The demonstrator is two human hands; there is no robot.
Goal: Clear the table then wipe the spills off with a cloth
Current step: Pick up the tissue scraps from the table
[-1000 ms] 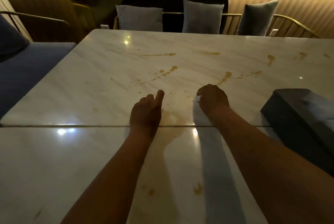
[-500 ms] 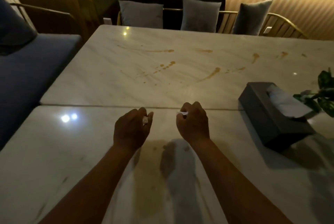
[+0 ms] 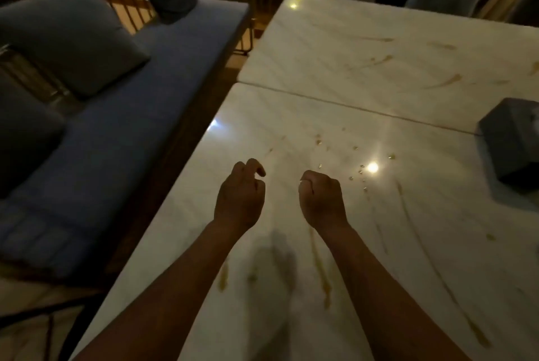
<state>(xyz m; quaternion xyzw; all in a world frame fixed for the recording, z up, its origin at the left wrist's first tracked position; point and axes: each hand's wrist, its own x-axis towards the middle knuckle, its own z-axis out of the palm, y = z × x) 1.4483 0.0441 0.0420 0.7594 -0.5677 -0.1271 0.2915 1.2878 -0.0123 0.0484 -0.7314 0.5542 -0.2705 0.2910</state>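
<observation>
Spills unwiped, we see no cloth for certain.
Amber streaks and droplets (image 3: 320, 270) lie across the glossy pale marble table (image 3: 320, 48). Our left hand (image 3: 239, 200) hovers loosely curled, seemingly holding nothing; right hand (image 3: 322, 200) is fisted, a white scrap at the knuckles, likely tissue. Dark grey rectangular tissue box (image 3: 513, 142) at right edge, uncleared.

A pale marble tabletop (image 3: 335, 40), made of two slabs meeting at a seam, carries brown spills (image 3: 320, 276) in long streaks and scattered droplets (image 3: 357, 169). A dark tissue box (image 3: 510, 142) sits at its right edge.
</observation>
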